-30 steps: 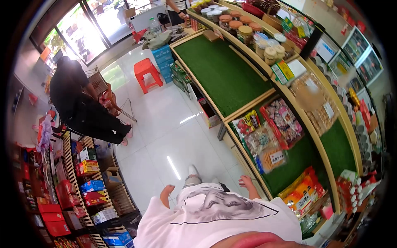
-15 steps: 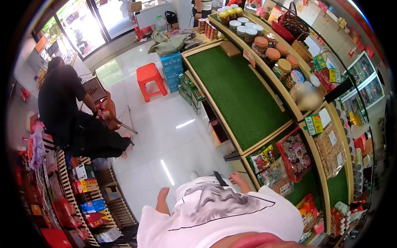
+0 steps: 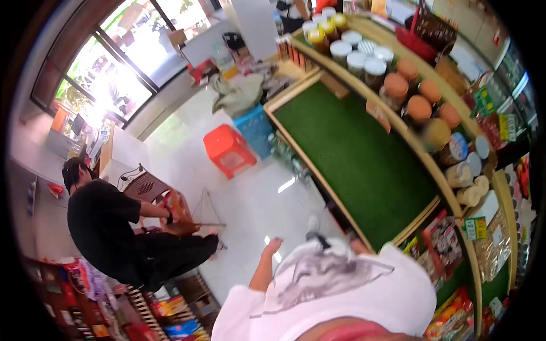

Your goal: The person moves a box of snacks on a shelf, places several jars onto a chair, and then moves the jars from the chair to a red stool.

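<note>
My left hand (image 3: 274,245) hangs over the pale tiled floor, left of my white shirt (image 3: 335,284). It touches nothing that I can see, and its fingers are blurred. Only a small part of my right hand (image 3: 359,246) shows past the shirt, close to the near edge of the green-lined display shelf (image 3: 352,159). Its fingers are mostly hidden, so whether it touches the shelf edge cannot be made out. My foot (image 3: 314,224) shows on the floor ahead of the shirt.
Left, a person in black (image 3: 108,227) bends over a chair (image 3: 176,207). A red stool (image 3: 228,150) stands beside a blue box (image 3: 254,128). Lidded jars (image 3: 418,108) line the upper shelf on the right. Packaged goods (image 3: 176,307) fill the lower-left racks.
The view has turned and moved forward, so the stool and green shelf appear nearer. My right hand has become mostly hidden by the shirt. The person in black still bends over the chair.
</note>
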The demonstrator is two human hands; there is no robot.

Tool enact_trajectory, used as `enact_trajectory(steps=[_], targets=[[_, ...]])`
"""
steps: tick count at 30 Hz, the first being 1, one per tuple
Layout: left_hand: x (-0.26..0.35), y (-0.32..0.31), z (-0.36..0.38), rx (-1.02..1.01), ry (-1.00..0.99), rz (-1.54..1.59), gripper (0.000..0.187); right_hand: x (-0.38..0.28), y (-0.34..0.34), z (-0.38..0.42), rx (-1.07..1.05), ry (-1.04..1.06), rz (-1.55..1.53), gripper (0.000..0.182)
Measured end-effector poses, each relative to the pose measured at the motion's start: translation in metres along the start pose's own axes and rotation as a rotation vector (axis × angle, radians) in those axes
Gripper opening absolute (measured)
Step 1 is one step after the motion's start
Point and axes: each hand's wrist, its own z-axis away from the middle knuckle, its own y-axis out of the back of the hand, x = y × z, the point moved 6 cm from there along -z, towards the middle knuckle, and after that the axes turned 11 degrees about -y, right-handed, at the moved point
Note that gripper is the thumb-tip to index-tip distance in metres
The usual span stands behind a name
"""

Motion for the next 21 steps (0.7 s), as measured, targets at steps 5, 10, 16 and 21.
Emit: enact_trajectory(steps=[5,10,16,21], targets=[[0.014,0.056,-0.032,0.088,0.187,0.378,0.047,-0.123,0.032,-0.014,0.004,0.111,-0.261,0.027],[0.081,0.108,-0.147,0.036,0.158,0.283,0.049,-0.258,0.067,0.041,-0.021,0.264,-0.586,0.036],[0.351,0.160,-0.312,-0.071,-0.390,0.134,0.039,-0.343,0.087,0.084,0.024,0.264,-0.692,0.046],[0.587,0.194,-0.355,-0.143,-0.806,0.310,0.039,-0.460,0.109,0.122,0.153,0.501,-0.718,0.043]])
